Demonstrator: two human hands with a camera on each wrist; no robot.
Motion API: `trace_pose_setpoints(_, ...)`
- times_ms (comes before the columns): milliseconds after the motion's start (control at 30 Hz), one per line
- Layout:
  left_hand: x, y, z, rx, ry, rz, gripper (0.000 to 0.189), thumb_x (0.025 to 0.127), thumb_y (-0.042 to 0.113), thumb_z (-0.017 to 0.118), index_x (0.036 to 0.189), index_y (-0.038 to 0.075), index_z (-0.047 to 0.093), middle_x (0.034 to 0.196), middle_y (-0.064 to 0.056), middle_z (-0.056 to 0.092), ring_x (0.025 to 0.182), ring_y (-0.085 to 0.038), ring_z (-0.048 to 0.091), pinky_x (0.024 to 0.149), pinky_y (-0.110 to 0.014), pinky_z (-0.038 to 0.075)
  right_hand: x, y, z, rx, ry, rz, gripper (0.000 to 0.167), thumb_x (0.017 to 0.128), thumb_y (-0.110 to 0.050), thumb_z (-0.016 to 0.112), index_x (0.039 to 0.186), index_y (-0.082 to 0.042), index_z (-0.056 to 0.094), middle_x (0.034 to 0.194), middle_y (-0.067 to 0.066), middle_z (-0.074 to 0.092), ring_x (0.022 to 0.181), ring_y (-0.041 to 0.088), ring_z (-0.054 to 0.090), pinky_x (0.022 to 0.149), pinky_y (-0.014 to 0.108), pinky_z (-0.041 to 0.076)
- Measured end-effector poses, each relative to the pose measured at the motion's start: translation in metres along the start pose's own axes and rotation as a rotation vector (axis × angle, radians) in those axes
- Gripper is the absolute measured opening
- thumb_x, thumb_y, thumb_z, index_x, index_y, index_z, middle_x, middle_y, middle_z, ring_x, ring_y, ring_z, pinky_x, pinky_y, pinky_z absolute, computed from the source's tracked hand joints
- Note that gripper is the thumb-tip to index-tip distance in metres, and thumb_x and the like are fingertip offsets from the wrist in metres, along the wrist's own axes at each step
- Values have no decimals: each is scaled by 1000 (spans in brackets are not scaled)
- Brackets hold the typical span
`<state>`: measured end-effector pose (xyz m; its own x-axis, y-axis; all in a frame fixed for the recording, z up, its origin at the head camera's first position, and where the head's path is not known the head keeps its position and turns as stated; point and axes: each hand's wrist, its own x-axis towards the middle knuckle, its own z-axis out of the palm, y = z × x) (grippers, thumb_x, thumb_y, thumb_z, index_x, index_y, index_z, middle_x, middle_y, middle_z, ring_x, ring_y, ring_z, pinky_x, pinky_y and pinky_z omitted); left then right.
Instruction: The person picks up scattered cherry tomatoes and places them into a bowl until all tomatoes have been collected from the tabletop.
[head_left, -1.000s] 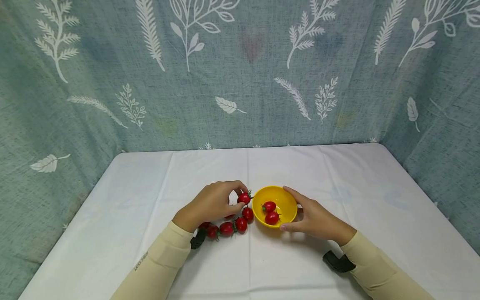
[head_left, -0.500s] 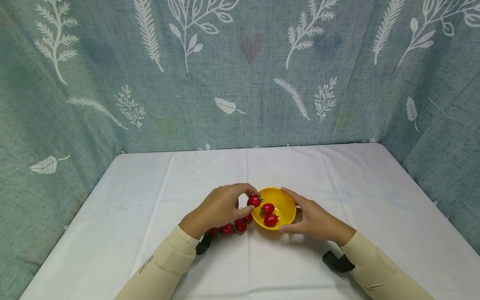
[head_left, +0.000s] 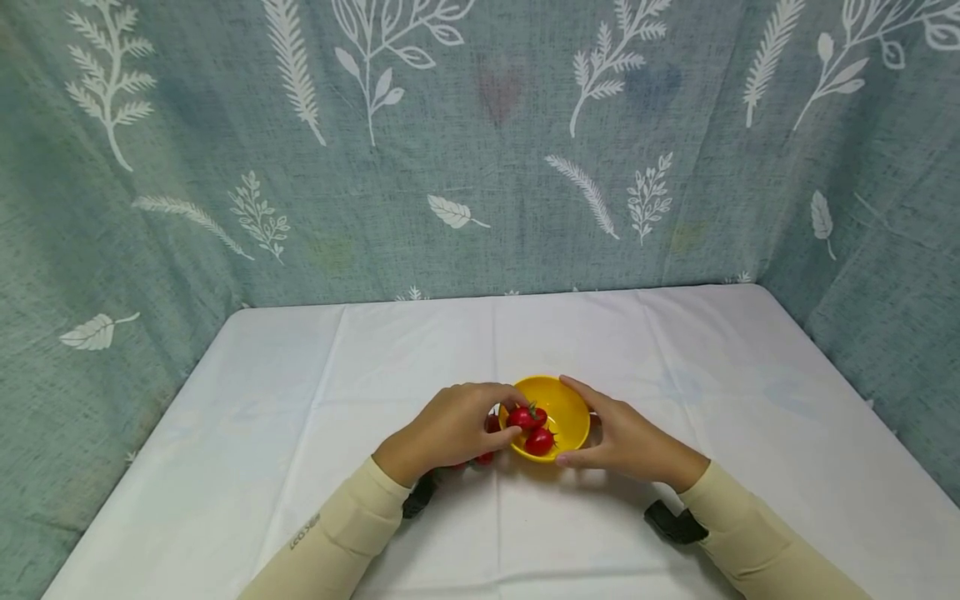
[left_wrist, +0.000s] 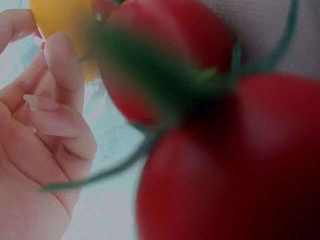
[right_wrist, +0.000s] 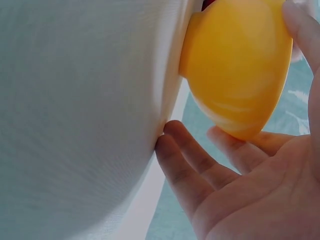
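Observation:
A yellow bowl (head_left: 567, 410) stands on the white table, with small red tomatoes (head_left: 539, 442) inside. My right hand (head_left: 630, 437) holds its right side, thumb at the near rim and a finger at the far rim. In the right wrist view two other fingers (right_wrist: 182, 170) reach the tablecloth beside the bowl (right_wrist: 237, 65). My left hand (head_left: 453, 429) is over the left rim, pinching a green-stemmed tomato (head_left: 519, 418) between thumb and fingers, inside the bowl's outline. Close-up tomatoes (left_wrist: 240, 170) cover much of the left wrist view and hide the held one.
More tomatoes (head_left: 484, 458) lie on the white tablecloth (head_left: 405, 350) left of the bowl, mostly behind my left hand and wrist. A black strap (head_left: 675, 523) is on the right wrist. A green leaf-patterned curtain (head_left: 495, 167) stands behind and at both sides.
My left hand has carried the tomato rightward from the left of the bowl to over its inside. The bowl has shifted slightly left, with my right hand still holding it.

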<state>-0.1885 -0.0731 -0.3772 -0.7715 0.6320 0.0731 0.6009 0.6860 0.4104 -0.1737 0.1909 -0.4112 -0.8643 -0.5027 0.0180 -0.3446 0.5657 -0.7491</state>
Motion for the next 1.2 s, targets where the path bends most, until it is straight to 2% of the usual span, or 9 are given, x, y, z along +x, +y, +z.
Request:
trace_pose_setpoints(333,0,0,5,3,-7,1,26,91,35,71,113,22,73,91,13,70,76,-4,59,73,-23,50,-1,-2,0,7,-9,8,107,76,-47,85,158,-11,25,155,8,45,137,25,50,115,49,37)
trace_pose_setpoints(533,0,1,5,-19,-17,-7,28,91,35,71,116,24,64,90,13,69,71,-2,57,68,-21,49,-1,-3,0,4,-7,7,108,76,-47,85,158,-11,25,156,9,43,138,25,49,115,49,36)
trace_pose_setpoints(667,0,1,6,-26,-21,-10,25,92,35,70,112,25,59,87,15,68,68,-1,56,66,-21,48,-1,-2,1,-1,-5,-1,107,77,-48,84,158,-10,25,157,10,42,139,27,48,115,50,36)
trace_pose_setpoints(867,0,2,7,-32,-30,-20,19,92,35,69,108,28,60,80,16,64,65,-3,55,63,-22,47,-1,-2,1,-16,-1,-9,107,78,-50,83,158,-9,26,156,12,42,139,30,48,114,52,36)
trace_pose_setpoints(1200,1,2,8,-31,-57,-43,19,94,34,67,110,27,61,82,14,63,66,-5,54,64,-23,47,0,-3,1,-18,-3,-10,106,78,-49,82,158,-8,26,157,12,42,140,31,48,114,53,36)
